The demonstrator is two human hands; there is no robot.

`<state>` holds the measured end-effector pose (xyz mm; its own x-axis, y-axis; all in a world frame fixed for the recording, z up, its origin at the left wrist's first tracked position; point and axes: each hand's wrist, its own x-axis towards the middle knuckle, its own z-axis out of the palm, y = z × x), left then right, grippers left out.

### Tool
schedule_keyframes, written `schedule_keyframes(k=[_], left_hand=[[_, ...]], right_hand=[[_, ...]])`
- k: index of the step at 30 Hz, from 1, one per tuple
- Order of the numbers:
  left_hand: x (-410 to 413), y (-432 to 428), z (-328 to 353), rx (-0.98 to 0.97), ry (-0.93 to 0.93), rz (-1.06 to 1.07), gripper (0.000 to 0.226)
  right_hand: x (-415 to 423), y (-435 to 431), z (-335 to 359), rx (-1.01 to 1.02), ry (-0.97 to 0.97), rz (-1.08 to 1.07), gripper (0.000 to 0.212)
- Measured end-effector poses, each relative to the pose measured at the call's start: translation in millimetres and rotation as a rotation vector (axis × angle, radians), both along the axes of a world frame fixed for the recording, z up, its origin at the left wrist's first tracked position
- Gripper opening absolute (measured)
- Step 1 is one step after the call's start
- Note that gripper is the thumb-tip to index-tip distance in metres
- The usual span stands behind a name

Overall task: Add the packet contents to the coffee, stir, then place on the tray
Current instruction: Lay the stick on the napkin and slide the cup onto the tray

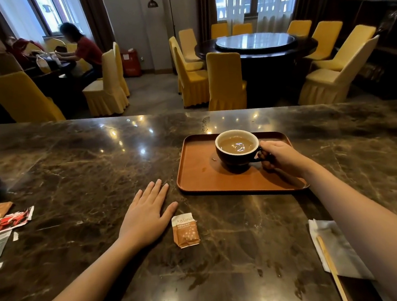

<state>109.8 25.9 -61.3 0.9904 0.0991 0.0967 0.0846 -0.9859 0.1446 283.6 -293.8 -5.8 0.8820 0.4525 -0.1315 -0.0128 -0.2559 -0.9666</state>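
Your wooden stirrer (330,268) lies on a white napkin (338,248) at the near right of the dark marble worktop (74,166). Your left hand (148,214) rests flat on the worktop, fingers spread and gripping nothing, just beside the orange packet (185,230). Your right hand (280,156) has its fingers closed around the handle of the dark coffee cup (237,150), which stands on the brown tray (199,174). Torn wrappers (9,219) lie far left.

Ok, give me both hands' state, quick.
Left hand: open, flat on the dark marble counter, holding nothing.
Right hand: closed on the black ceramic coffee cup handle.
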Motion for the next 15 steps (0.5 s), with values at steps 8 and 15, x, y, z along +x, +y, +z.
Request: schedule_keyframes(k=[8,15], left_hand=[[-0.6,-0.1,0.9,-0.011,0.011,-0.005,0.07],[0.5,0.5,-0.9,-0.021,-0.004,0.006,0.072]], right_hand=[[-0.6,-0.2,9.3,-0.085,-0.055,-0.018,0.052],[-7.6,6.8,10.6,-0.183,-0.125,-0.092,0.032]])
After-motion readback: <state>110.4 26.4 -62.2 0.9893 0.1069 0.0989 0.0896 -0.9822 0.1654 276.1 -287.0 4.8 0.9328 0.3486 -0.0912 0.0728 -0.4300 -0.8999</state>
